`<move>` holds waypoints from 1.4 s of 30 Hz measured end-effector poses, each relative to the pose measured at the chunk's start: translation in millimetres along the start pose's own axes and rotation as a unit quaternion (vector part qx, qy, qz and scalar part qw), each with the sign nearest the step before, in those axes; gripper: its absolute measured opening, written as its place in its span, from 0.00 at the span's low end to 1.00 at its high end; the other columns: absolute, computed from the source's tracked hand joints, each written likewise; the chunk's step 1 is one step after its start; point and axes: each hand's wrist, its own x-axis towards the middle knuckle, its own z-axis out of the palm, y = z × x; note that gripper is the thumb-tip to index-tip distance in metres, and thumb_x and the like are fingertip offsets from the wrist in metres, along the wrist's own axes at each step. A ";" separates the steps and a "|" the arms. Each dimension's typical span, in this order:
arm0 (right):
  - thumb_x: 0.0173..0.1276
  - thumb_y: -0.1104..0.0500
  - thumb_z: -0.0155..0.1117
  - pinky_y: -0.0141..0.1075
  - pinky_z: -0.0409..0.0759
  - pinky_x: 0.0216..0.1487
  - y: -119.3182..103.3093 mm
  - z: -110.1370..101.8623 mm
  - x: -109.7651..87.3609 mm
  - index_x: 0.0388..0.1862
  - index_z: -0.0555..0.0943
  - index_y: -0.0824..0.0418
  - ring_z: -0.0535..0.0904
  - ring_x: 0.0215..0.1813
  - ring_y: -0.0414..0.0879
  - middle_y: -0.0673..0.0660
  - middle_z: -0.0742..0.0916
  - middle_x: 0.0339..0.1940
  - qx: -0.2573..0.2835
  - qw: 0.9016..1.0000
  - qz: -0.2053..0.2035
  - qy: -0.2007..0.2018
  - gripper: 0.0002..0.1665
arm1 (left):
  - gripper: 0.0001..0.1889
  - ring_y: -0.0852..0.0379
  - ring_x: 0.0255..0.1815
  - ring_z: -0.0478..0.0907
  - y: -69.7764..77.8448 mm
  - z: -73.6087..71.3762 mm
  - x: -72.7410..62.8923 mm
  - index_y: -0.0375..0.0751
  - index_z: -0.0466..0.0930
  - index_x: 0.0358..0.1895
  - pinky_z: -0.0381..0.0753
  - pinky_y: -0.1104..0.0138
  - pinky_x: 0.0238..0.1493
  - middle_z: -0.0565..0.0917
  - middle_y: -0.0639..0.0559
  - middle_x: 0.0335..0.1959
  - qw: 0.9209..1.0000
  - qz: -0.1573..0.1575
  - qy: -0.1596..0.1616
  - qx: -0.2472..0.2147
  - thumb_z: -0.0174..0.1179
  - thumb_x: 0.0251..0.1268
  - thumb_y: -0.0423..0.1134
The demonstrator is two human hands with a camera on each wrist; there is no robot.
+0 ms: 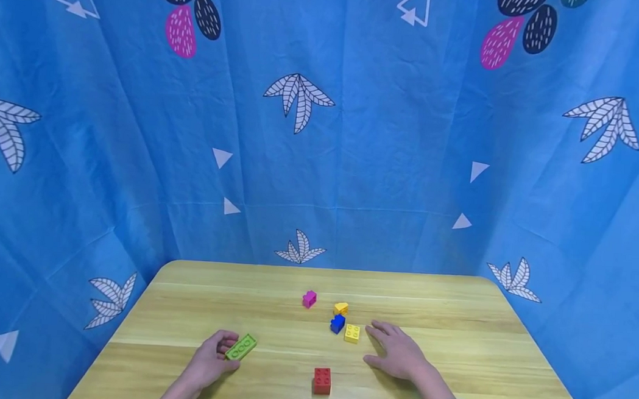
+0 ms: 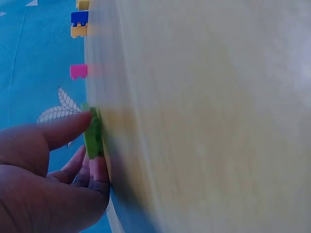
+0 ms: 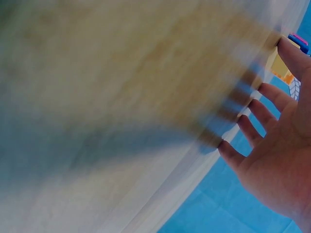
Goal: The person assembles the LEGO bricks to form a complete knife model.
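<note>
My left hand (image 1: 209, 361) pinches a long lime-green toy brick (image 1: 241, 347) between thumb and fingers, over the left part of the table. In the head view the brick's hollow underside with its round tubes shows. The left wrist view shows the thumb on one side of the green brick (image 2: 94, 138) and fingers at its lower end. On the right, my right hand (image 1: 398, 352) is spread with nothing in it, fingertips at or just above the tabletop. Closest to it is a light yellow brick (image 1: 352, 333), just left of its fingers. A red brick (image 1: 322, 381) stands between the hands, nearer me.
Beside the light yellow brick is a blue brick (image 1: 337, 324), with an orange-yellow brick (image 1: 341, 309) right behind it. Farther back and left lies a magenta brick (image 1: 310, 299). The wooden table (image 1: 429, 298) ends at a patterned blue curtain (image 1: 387, 167).
</note>
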 end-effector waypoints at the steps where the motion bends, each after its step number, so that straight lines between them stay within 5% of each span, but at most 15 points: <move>1: 0.65 0.40 0.73 0.65 0.68 0.75 0.3 0.6 0.2 0.74 0.74 0.58 0.67 0.77 0.65 0.62 0.73 0.78 0.000 1.000 -0.002 0.002 0.43 | 0.32 0.50 0.49 0.77 0.6 -0.4 -0.3 0.29 0.75 0.61 0.78 0.71 0.45 0.81 0.41 0.52 1.000 0.001 0.000 -0.002 0.73 0.48 0.21; 9: 0.66 0.39 0.71 0.66 0.67 0.74 -1.0 5.9 4.5 0.75 0.74 0.57 0.67 0.77 0.65 0.61 0.73 0.78 0.006 1.000 -0.010 0.005 0.43 | 0.30 0.51 0.48 0.78 5.5 -4.3 -4.5 0.28 0.76 0.61 0.79 0.75 0.42 0.82 0.42 0.51 1.000 0.012 0.003 0.004 0.72 0.50 0.22; 30: 0.66 0.42 0.73 0.65 0.68 0.74 -5.0 -4.8 -0.7 0.74 0.75 0.57 0.67 0.78 0.64 0.61 0.73 0.78 0.012 1.000 0.004 -0.007 0.42 | 0.26 0.52 0.47 0.83 29.5 20.1 -21.2 0.34 0.80 0.61 0.86 0.68 0.39 0.82 0.39 0.58 0.999 0.025 0.013 -0.045 0.72 0.56 0.26; 42: 0.68 0.42 0.71 0.65 0.67 0.75 -1.5 -2.8 -1.2 0.75 0.74 0.58 0.66 0.78 0.65 0.62 0.73 0.78 0.005 1.000 -0.001 -0.007 0.41 | 0.24 0.50 0.54 0.80 38.6 35.3 -25.2 0.33 0.79 0.60 0.85 0.73 0.54 0.82 0.41 0.55 0.993 0.071 -0.025 -0.088 0.71 0.60 0.29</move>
